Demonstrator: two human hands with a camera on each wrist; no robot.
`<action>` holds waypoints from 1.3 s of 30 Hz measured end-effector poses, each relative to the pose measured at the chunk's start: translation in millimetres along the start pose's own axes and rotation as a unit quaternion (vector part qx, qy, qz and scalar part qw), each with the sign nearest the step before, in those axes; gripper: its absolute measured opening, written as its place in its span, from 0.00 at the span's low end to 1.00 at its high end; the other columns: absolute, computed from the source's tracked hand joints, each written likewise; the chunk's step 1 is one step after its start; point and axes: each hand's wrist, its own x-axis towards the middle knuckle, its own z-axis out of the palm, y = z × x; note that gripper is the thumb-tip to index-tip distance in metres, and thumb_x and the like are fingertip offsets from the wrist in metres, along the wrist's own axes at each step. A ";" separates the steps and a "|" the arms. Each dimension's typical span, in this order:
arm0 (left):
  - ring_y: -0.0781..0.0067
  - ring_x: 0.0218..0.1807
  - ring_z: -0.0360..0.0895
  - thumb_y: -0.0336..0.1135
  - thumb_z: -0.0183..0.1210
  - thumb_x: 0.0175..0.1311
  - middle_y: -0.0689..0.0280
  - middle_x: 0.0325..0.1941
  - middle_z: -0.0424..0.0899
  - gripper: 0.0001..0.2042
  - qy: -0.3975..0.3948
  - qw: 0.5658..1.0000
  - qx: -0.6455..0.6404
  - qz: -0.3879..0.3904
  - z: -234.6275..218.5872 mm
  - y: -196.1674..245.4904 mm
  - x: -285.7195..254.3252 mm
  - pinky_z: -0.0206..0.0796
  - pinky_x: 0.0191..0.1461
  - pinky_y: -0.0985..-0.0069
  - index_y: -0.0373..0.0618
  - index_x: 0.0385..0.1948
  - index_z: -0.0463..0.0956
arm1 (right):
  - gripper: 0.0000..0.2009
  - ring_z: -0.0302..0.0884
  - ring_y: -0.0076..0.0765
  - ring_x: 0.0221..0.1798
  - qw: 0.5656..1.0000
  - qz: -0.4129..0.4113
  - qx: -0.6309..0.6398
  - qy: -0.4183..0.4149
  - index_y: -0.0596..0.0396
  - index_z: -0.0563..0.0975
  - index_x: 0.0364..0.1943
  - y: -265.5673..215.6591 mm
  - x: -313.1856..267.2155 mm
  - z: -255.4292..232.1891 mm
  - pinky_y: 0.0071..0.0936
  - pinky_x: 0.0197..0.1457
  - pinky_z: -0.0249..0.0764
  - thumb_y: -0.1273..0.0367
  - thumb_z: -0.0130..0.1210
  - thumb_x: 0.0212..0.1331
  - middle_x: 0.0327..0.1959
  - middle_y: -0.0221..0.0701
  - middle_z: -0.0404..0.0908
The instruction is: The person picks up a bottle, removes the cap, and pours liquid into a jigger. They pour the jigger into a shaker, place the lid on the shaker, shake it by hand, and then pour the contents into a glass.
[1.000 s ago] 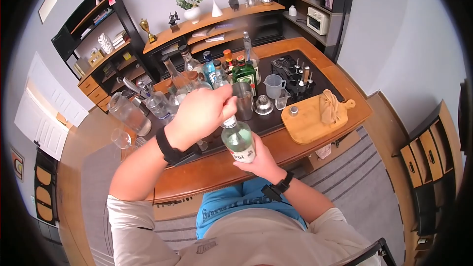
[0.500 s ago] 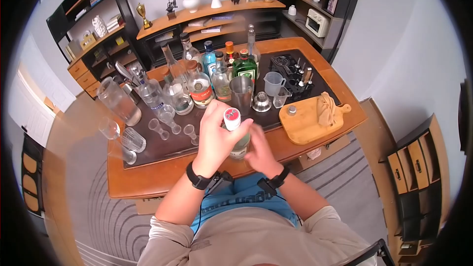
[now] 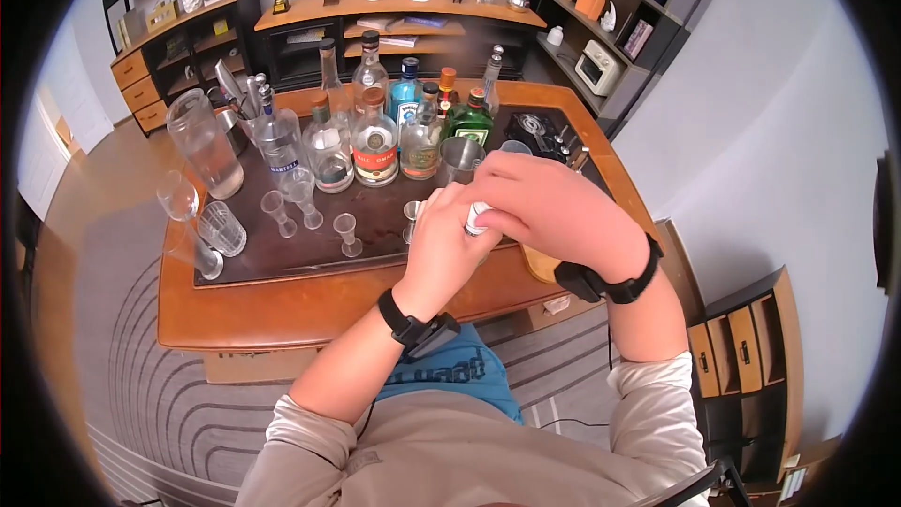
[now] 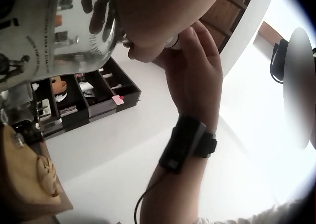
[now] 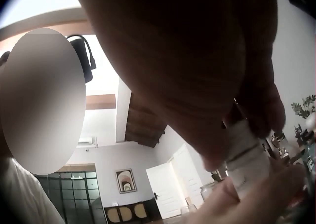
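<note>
My left hand (image 3: 441,249) grips the neck of a clear glass liquor bottle (image 4: 84,51), held in front of my body over the table's near edge. Its printed label and rounded shoulder show in the left wrist view, while the hands hide most of it from the head view. Over the bottle's top, my right hand (image 3: 554,207) pinches the white cap (image 3: 476,219) between thumb and fingers. The right wrist view shows the cap close up, the left fingers (image 5: 261,194) wrapped just below it.
Behind the hands stand several liquor bottles (image 3: 375,145) and a metal shaker tin (image 3: 460,158). Small jigger-shaped glasses (image 3: 347,237), a ribbed tumbler (image 3: 223,230) and a large glass pitcher (image 3: 205,145) are on the left. A wooden board (image 3: 542,265) lies partly under my right arm.
My left hand has gone from over the bottle's top to its neck. The right hand has let go of the bottle's body and come up onto the cap. The head view has shifted.
</note>
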 end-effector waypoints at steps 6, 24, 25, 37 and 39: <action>0.47 0.50 0.79 0.33 0.72 0.59 0.58 0.45 0.83 0.19 0.020 1.000 -0.012 -0.004 -4.6 -1.2 3.5 0.71 0.57 0.55 0.47 0.53 0.84 | 0.12 0.83 0.51 0.48 0.991 0.105 0.007 -0.084 0.52 0.84 0.51 -16.9 3.9 -10.5 0.43 0.51 0.81 0.65 0.67 0.67 0.45 0.36 0.84; 0.46 0.49 0.80 0.33 0.73 0.58 0.58 0.42 0.83 0.19 -0.014 0.999 0.033 0.012 5.0 5.8 0.4 0.70 0.55 0.54 0.46 0.51 0.83 | 0.10 0.82 0.47 0.45 0.974 0.149 -0.031 -0.168 0.51 0.86 0.49 -10.3 3.9 -18.9 0.43 0.48 0.80 0.66 0.65 0.68 0.48 0.35 0.85; 0.46 0.49 0.80 0.33 0.73 0.58 0.58 0.42 0.83 0.19 -0.020 0.999 0.029 0.010 5.9 4.7 -0.5 0.70 0.55 0.54 0.46 0.51 0.83 | 0.10 0.81 0.47 0.43 0.971 0.133 -0.050 -0.194 0.51 0.87 0.49 -5.5 2.1 -17.5 0.43 0.48 0.80 0.64 0.64 0.69 0.47 0.35 0.85; 0.46 0.43 0.81 0.31 0.71 0.61 0.54 0.38 0.83 0.13 -0.018 0.998 -0.032 -0.052 4.6 11.5 10.2 0.72 0.48 0.56 0.39 0.45 0.82 | 0.12 0.83 0.43 0.50 1.000 -0.029 -0.001 -0.007 0.52 0.87 0.47 26.1 -17.9 -29.3 0.37 0.55 0.82 0.78 0.66 0.59 0.48 0.28 0.87; 0.50 0.38 0.81 0.29 0.71 0.63 0.54 0.36 0.82 0.10 -0.004 0.997 -0.054 -0.063 -1.3 11.1 10.7 0.73 0.44 0.62 0.38 0.42 0.83 | 0.13 0.84 0.45 0.44 0.995 0.089 0.046 0.028 0.54 0.86 0.50 34.9 -30.7 -34.1 0.37 0.52 0.81 0.76 0.69 0.61 0.43 0.33 0.87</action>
